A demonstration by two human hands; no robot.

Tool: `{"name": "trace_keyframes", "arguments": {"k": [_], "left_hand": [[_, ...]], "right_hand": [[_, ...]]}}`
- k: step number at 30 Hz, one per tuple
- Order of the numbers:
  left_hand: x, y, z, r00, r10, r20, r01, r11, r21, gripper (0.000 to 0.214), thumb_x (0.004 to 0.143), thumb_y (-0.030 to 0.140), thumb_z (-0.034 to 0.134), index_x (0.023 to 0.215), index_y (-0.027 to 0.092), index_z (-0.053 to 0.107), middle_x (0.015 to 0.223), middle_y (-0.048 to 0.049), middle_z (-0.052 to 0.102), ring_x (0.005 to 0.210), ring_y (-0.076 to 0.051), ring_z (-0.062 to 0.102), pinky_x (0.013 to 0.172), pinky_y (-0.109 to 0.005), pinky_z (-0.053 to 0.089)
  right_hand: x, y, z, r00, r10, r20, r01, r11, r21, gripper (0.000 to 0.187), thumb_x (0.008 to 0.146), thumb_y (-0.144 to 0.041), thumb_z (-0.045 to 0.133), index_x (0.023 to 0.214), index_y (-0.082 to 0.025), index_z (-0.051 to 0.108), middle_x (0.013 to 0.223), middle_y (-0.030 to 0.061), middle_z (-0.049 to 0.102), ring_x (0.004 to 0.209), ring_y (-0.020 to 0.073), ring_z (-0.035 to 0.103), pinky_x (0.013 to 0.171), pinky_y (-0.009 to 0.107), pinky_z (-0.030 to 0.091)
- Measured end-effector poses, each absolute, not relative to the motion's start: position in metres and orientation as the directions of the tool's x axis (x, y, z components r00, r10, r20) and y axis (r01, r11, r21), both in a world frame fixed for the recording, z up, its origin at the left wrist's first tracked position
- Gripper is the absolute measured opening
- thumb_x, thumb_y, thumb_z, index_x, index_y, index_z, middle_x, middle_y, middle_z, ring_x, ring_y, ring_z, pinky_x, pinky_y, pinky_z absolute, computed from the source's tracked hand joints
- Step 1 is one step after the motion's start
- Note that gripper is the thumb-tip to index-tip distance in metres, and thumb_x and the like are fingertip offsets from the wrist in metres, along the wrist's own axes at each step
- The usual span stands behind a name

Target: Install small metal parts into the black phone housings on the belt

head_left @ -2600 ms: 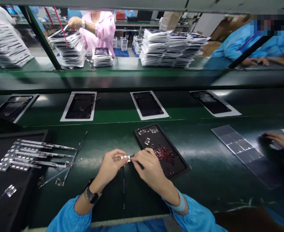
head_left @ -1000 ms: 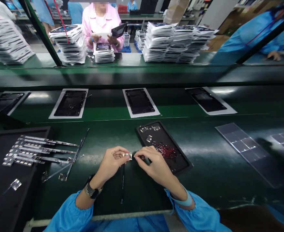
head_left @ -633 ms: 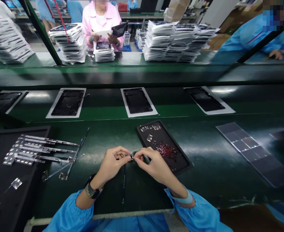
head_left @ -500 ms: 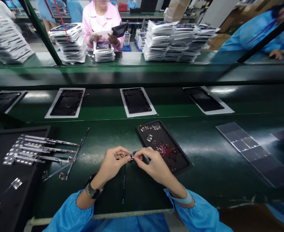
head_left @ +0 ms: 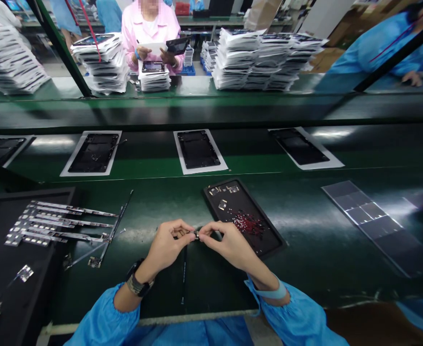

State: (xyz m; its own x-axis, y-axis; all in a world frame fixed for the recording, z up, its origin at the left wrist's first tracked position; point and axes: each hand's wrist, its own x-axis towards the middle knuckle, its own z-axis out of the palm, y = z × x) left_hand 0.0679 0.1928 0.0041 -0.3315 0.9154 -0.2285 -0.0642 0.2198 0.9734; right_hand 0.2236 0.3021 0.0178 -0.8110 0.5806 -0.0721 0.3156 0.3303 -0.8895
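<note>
Between my fingertips is a small circuit board (head_left: 196, 234), mostly covered by them. My left hand (head_left: 168, 244) pinches it from the left with thumb and index finger. My right hand (head_left: 228, 242) closes thumb and fingertips on its right edge. A thin dark flex cable (head_left: 183, 281) runs down from beneath my left fingers toward the bench's front edge; whether it joins the board is hidden. Just beyond my right hand lies a black tray (head_left: 269, 218) with a heap of small red-wired parts (head_left: 248, 224) and several little boards (head_left: 222, 204).
At left, a dark tray (head_left: 2, 202) bears boards with flex strips (head_left: 67, 221). Clear film sheets (head_left: 373, 221) lie at right. Black tablet housings (head_left: 199, 150) on white sheets line the conveyor. Beyond stand paper stacks (head_left: 236, 60) and a person in pink (head_left: 150, 29).
The tablet housings on the conveyor have shifted slightly left. My right fingertips have drawn a touch closer to the left ones at the board; my left hand is nearly still.
</note>
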Motion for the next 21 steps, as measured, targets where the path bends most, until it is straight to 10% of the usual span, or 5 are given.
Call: {"name": "trace_keyframes", "arguments": {"k": [7,21], "left_hand": [[0.059,0.194,0.006,-0.237,0.935,-0.263,-0.177,0.224,0.958,0.015,0.070,0.025,0.075,0.081,0.015,0.075,0.070,-0.0054,0.072,0.065,-0.017,0.064,0.064,-0.026,0.048],[0.083,0.186,0.003,-0.525,0.850,0.051,0.464,0.235,0.854,0.024,0.077,0.020,0.069,0.101,0.021,0.074,0.088,-0.0055,0.075,0.078,-0.022,0.067,0.075,-0.031,0.050]], "right_hand": [[0.221,0.306,0.023,-0.857,0.477,-0.195,0.256,0.065,-0.964,0.013,0.081,-0.027,0.067,0.076,-0.018,0.074,0.076,0.0036,0.075,0.073,0.0187,0.068,0.073,0.030,0.053],[0.211,0.297,0.004,-0.736,0.646,-0.205,0.198,-0.084,-0.977,0.036,0.082,-0.049,0.069,0.066,-0.017,0.069,0.064,0.0038,0.070,0.063,0.0173,0.065,0.067,0.030,0.052]]}}
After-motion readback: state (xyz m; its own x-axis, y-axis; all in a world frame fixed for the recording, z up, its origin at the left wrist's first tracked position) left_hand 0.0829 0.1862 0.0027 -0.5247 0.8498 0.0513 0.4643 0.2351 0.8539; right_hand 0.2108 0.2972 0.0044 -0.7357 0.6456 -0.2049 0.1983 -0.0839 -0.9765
